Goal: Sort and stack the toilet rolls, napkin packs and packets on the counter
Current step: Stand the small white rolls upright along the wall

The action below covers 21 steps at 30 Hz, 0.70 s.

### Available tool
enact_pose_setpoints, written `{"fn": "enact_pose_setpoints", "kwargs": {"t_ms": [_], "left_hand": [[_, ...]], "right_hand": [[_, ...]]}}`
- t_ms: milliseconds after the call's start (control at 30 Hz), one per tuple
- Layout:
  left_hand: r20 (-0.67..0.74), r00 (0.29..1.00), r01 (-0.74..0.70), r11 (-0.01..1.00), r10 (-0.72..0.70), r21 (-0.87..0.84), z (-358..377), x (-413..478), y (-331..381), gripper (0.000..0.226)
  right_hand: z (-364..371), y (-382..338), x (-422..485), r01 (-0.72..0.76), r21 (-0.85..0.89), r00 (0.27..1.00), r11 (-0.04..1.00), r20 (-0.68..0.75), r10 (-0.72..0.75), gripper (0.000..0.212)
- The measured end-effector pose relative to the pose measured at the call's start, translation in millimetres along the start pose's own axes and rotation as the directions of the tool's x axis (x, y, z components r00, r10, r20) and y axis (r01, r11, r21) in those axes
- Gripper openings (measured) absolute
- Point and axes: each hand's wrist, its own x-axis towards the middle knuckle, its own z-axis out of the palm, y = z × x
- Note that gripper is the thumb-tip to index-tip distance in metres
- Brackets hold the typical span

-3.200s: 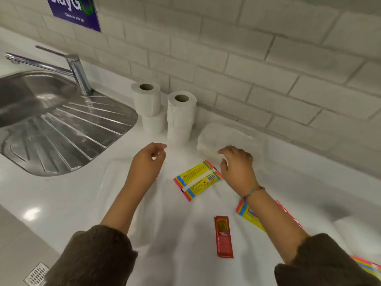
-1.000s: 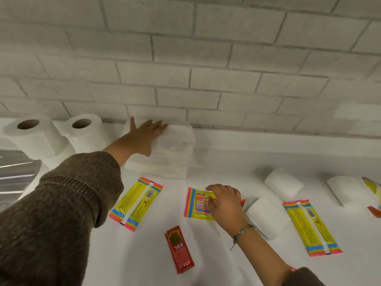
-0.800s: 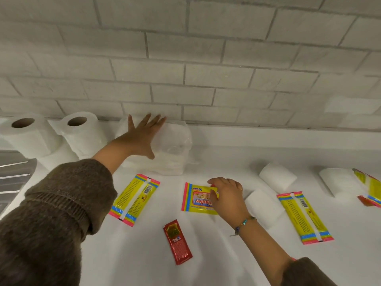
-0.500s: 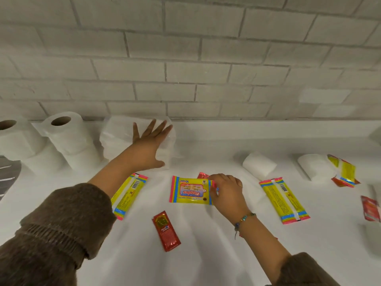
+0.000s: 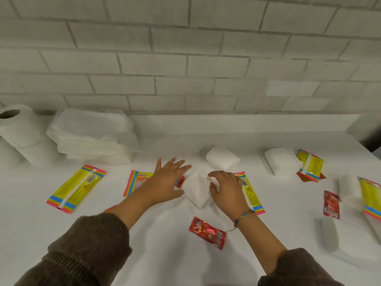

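Observation:
A white napkin pack (image 5: pixel 196 189) lies on the counter between my hands. My left hand (image 5: pixel 167 182) is spread flat at its left side, over a yellow packet (image 5: pixel 137 181). My right hand (image 5: pixel 225 188) curves around its right side, fingers apart, covering part of another yellow packet (image 5: pixel 250 193). Stacked napkin packs (image 5: pixel 90 137) sit against the wall at the left, beside stacked toilet rolls (image 5: pixel 19 129). More white napkin packs lie farther back (image 5: pixel 222 157) and to the right (image 5: pixel 281 161). A yellow packet (image 5: pixel 76 188) lies at the left.
Red sachets lie near my right wrist (image 5: pixel 207 232) and at the right (image 5: pixel 331 204). More yellow packets (image 5: pixel 310 165) (image 5: pixel 371 198) and a white pack (image 5: pixel 350 243) crowd the right side. The white counter (image 5: pixel 165 254) ends at a tiled wall.
My left hand left the stacked napkin packs and came down beside the loose pack. My right hand moved off the yellow packet to the pack's other side. The view shifted right.

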Motion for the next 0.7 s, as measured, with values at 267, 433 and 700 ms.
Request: {"fn": "enact_pose_setpoints", "kwargs": {"t_ms": [267,433,700], "left_hand": [[0.073,0.985,0.161,0.982,-0.154,-0.1,43,26,70,0.082],[0.139,0.942,0.32,0.943,-0.307,-0.087,58,29,95,0.103],[0.073,0.921,0.39,0.905,-0.384,-0.171,75,31,99,0.099]], "right_hand": [[-27,81,37,0.042,0.116,0.998,0.992,0.032,-0.046,0.033],[-21,99,70,-0.025,0.161,0.998,0.987,0.06,0.015,0.053],[0,100,102,-0.359,0.158,0.926,0.92,0.188,0.329,0.086]]}}
